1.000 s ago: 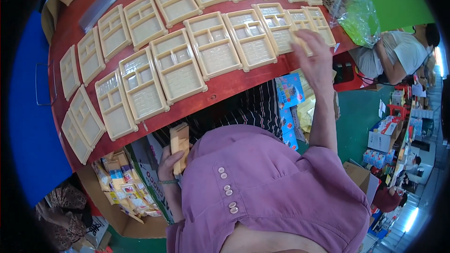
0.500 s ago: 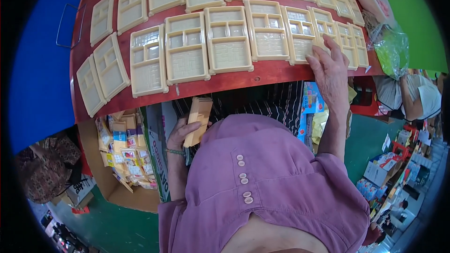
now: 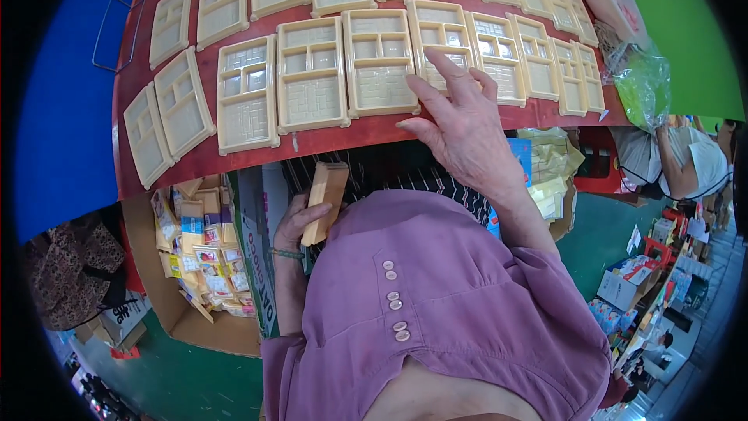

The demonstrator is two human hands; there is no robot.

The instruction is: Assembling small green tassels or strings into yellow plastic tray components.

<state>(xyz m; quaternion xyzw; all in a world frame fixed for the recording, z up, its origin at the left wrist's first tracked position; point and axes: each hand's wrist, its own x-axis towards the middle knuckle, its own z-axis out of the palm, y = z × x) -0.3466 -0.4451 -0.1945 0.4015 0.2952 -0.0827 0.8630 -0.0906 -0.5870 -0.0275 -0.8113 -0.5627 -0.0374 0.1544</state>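
My left hand (image 3: 293,226) is below the table's near edge, closed around a small stack of cream plastic trays (image 3: 327,195) held upright against my body. Over the near row, my right hand (image 3: 471,125) has its fingers spread, and nothing shows in it. Its fingertips lie over one cream tray (image 3: 441,39) and beside the right edge of its left neighbour (image 3: 382,62); whether they touch is unclear. Each tray has several small compartments and one large one with a woven pattern. The trays stand in two rows on the red table (image 3: 257,162).
A cardboard box (image 3: 210,331) of filled packs stands below the table at left. A pale plastic tub (image 3: 612,0) and clear bag (image 3: 643,82) sit at the table's right end. Another box (image 3: 555,187) holds yellowish packs at right. A person in white (image 3: 674,160) is farther right.
My right hand has moved left along the near row, from a tray at the right to the middle ones, its fingers spreading. My left hand keeps its tray stack.
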